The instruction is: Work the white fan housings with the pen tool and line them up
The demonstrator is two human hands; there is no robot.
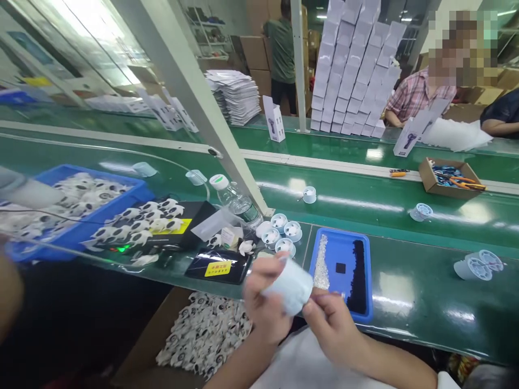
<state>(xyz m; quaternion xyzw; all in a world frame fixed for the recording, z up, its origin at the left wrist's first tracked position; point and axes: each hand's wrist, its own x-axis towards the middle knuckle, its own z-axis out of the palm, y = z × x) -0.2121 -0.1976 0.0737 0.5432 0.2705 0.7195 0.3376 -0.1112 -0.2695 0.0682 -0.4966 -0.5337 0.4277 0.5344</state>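
Low in the middle of the view, my left hand point(263, 300) and my right hand point(330, 319) are both closed round a small pale blue-white plastic part point(291, 285), held just above the near edge of the green bench point(425, 302). Right behind my hands lies a blue tray point(367, 270) with a heap of tiny silver bits and a strip of small black bits. Several round white plastic caps point(279, 231) sit close to its left side.
A blue bin point(83, 229) of white parts and a black fixture stand at left, a water bottle point(235, 200) by a slanted post. A carton of white parts point(203, 332) sits below the bench. Across the belt, stacked white boxes point(352, 70) and other people.
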